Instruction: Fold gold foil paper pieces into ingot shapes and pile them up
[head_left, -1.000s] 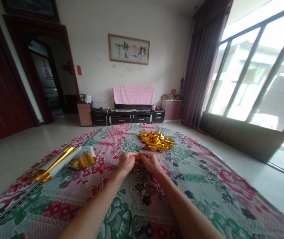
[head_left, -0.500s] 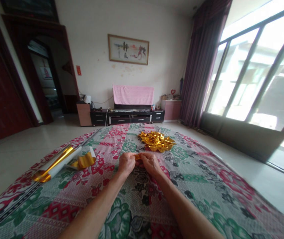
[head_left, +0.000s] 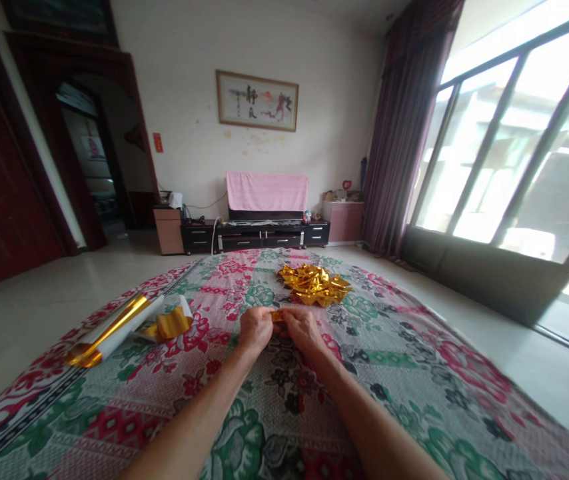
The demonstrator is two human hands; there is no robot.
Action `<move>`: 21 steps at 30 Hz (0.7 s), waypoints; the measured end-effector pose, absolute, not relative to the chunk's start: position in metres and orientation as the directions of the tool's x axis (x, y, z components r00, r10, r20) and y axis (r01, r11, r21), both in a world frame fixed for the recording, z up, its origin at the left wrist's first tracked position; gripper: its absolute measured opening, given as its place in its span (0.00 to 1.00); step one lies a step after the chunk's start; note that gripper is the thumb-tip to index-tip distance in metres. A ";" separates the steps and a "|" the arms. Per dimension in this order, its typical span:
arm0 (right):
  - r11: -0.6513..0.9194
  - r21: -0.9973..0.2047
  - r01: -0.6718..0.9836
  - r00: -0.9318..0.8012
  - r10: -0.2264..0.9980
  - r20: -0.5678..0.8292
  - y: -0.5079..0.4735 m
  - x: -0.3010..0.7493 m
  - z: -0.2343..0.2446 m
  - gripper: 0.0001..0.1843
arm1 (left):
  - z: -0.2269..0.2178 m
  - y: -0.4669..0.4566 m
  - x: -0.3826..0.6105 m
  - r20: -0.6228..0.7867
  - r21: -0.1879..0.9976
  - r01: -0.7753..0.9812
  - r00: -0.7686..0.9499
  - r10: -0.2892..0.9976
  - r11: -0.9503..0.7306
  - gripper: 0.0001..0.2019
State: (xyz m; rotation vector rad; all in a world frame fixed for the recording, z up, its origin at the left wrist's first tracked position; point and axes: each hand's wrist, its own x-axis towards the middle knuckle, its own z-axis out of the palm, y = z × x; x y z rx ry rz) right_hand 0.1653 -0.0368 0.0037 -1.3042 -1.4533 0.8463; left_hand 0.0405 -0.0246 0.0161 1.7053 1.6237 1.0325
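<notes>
Between my two hands is a small piece of gold foil paper (head_left: 277,316), mostly covered by the fingers. My left hand (head_left: 256,328) is closed on its left end, and my right hand (head_left: 302,328) is closed on its right end. The two hands almost meet, just above the flowered cloth (head_left: 284,380). Just beyond them lies a pile of crumpled or folded gold foil pieces (head_left: 314,283). At the left, a roll of gold and white foil paper (head_left: 114,330) rests on the cloth, with a curled gold strip (head_left: 172,323) beside it.
The patterned cloth covers a broad surface with a rounded far edge. Behind it stands a low black cabinet (head_left: 249,241) with a pink towel (head_left: 267,191) draped above. Large windows (head_left: 504,147) and a purple curtain (head_left: 399,133) are on the right; a doorway is on the left.
My left hand has shifted very slightly to the right, and the foil between the fingers looks a little different. The pile and the roll lie as before.
</notes>
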 end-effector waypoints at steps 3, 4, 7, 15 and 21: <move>0.185 -0.939 0.291 0.057 0.976 0.210 -0.038 0.165 0.005 0.20 | 0.016 -0.025 0.041 0.142 0.833 0.545 -0.040 0.989 -0.097 0.16; 0.184 -0.939 0.290 0.060 0.976 0.209 -0.038 0.164 0.005 0.20 | 0.016 -0.025 0.041 0.141 0.834 0.543 -0.042 0.989 -0.096 0.16; 0.175 -0.941 0.289 0.062 0.978 0.201 -0.038 0.164 0.006 0.20 | 0.017 -0.027 0.041 0.144 0.829 0.551 -0.045 0.989 -0.096 0.16; 0.198 -0.940 0.279 0.066 0.972 0.224 -0.038 0.164 0.004 0.19 | 0.019 -0.029 0.043 0.190 0.781 0.613 -0.054 0.980 -0.117 0.16; 0.210 -0.935 0.285 0.064 0.969 0.237 -0.037 0.164 0.004 0.19 | 0.018 -0.029 0.043 0.215 0.748 0.647 -0.028 0.976 -0.146 0.16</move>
